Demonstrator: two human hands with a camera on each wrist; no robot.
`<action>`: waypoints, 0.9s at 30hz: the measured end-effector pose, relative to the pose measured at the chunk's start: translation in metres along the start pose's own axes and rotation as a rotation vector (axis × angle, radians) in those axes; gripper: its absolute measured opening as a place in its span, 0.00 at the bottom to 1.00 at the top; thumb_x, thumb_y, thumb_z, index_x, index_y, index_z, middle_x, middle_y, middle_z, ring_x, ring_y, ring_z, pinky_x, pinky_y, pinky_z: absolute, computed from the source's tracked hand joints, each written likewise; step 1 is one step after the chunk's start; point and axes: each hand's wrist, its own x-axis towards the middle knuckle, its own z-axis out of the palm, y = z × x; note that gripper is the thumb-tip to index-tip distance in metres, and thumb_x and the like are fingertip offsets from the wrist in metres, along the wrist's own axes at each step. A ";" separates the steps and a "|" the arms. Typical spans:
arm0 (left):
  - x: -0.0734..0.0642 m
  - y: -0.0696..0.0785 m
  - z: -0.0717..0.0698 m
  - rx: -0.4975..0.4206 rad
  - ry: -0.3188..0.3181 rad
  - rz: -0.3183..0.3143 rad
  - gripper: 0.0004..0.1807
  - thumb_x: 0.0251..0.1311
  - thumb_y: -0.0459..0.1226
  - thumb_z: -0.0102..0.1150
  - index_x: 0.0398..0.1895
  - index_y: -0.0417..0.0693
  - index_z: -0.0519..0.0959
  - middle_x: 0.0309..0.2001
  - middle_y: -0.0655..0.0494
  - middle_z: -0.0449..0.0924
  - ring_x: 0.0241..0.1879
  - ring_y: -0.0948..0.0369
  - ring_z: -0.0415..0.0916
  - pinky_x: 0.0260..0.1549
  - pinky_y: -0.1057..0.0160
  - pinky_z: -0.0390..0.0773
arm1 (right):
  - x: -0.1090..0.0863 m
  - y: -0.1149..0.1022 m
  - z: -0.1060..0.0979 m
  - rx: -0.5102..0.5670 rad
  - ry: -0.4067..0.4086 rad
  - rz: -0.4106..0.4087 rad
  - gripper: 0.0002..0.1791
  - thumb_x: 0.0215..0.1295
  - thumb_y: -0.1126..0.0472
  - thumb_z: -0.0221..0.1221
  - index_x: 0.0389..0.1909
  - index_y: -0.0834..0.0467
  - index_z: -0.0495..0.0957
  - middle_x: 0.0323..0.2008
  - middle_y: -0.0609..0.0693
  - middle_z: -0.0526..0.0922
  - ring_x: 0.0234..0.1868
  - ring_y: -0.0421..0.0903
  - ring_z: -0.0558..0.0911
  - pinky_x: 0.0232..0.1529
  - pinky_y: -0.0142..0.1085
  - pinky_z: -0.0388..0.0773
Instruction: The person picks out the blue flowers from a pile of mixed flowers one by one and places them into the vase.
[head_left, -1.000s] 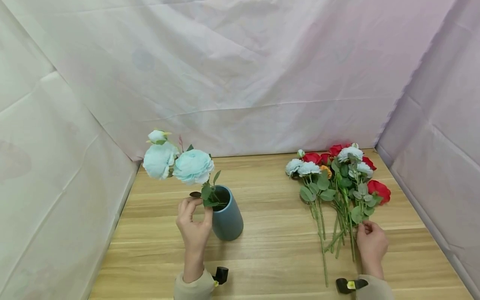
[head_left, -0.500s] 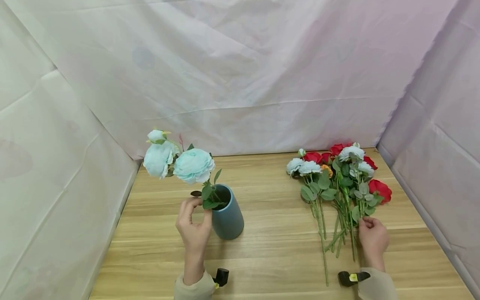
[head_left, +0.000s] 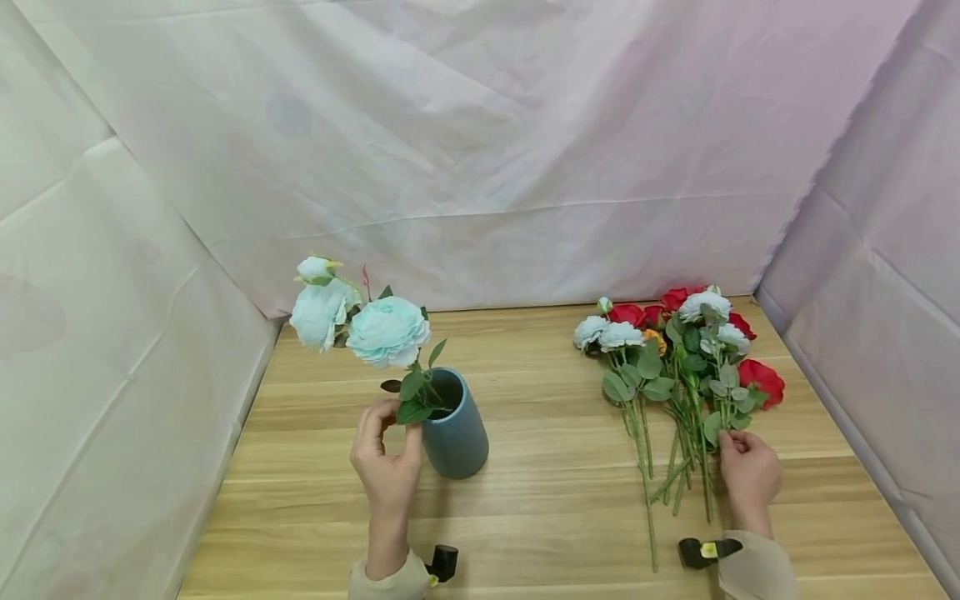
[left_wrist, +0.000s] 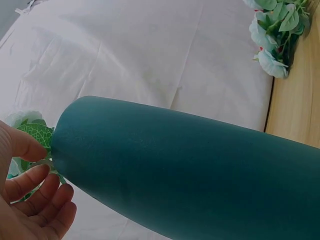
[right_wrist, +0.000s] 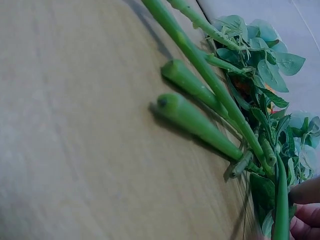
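A spray of pale blue artificial flowers [head_left: 388, 332] leans left out of a blue-grey vase [head_left: 456, 442], its stems going in at the mouth. At the vase's left rim my left hand [head_left: 386, 467] pinches the spray low among its leaves [head_left: 414, 410]. In the left wrist view the thumb and fingertips meet the leaves beside the vase [left_wrist: 175, 165]. On the right, a pile of red, pale blue and orange flowers lies on the table. My right hand [head_left: 750, 473] pinches a green flower stem [right_wrist: 281, 205] just below the leaves at the pile's right side.
Several cut stems [head_left: 648, 517] reach toward the table's front from the pile. A red flower [head_left: 761, 382] lies at the pile's right edge. Pale cloth [head_left: 480, 167] hangs behind and on both sides of the wooden table [head_left: 547, 500].
My right hand has shifted slightly away from me and to the right along the stem side of the pile. The left hand and the spray have barely moved.
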 end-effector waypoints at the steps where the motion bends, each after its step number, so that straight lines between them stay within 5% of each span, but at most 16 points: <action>1: 0.000 0.000 0.000 -0.001 0.004 -0.001 0.08 0.47 0.19 0.61 0.32 0.33 0.79 0.32 0.44 0.77 0.36 0.62 0.73 0.39 0.73 0.74 | 0.000 0.000 0.000 0.000 0.005 0.001 0.13 0.63 0.60 0.57 0.33 0.68 0.81 0.25 0.63 0.80 0.17 0.39 0.69 0.23 0.42 0.63; 5: 0.001 0.004 0.000 0.001 0.012 0.012 0.09 0.45 0.17 0.61 0.30 0.31 0.78 0.31 0.43 0.77 0.35 0.63 0.73 0.38 0.74 0.74 | 0.001 0.001 0.000 0.010 0.030 0.007 0.12 0.62 0.61 0.57 0.32 0.68 0.81 0.25 0.63 0.80 0.18 0.43 0.71 0.25 0.42 0.63; 11: 0.006 0.030 0.000 -0.022 0.040 0.040 0.07 0.42 0.14 0.56 0.26 0.26 0.75 0.27 0.39 0.74 0.31 0.60 0.72 0.37 0.76 0.74 | 0.004 0.000 0.001 0.015 0.066 0.019 0.12 0.61 0.62 0.58 0.32 0.69 0.81 0.24 0.65 0.80 0.16 0.39 0.67 0.26 0.41 0.62; 19: 0.004 0.041 -0.003 -0.048 0.018 -0.023 0.08 0.44 0.13 0.54 0.29 0.24 0.74 0.29 0.37 0.74 0.34 0.65 0.72 0.37 0.73 0.76 | 0.002 -0.004 -0.002 0.015 0.087 0.006 0.12 0.62 0.63 0.58 0.31 0.71 0.80 0.26 0.67 0.80 0.17 0.44 0.70 0.29 0.46 0.64; 27: -0.005 0.039 -0.003 -0.102 0.000 0.004 0.09 0.41 0.12 0.55 0.28 0.23 0.74 0.28 0.34 0.73 0.32 0.58 0.73 0.38 0.73 0.76 | 0.001 -0.009 -0.005 0.059 0.141 0.016 0.12 0.61 0.62 0.58 0.32 0.70 0.80 0.28 0.68 0.80 0.17 0.19 0.56 0.32 0.44 0.64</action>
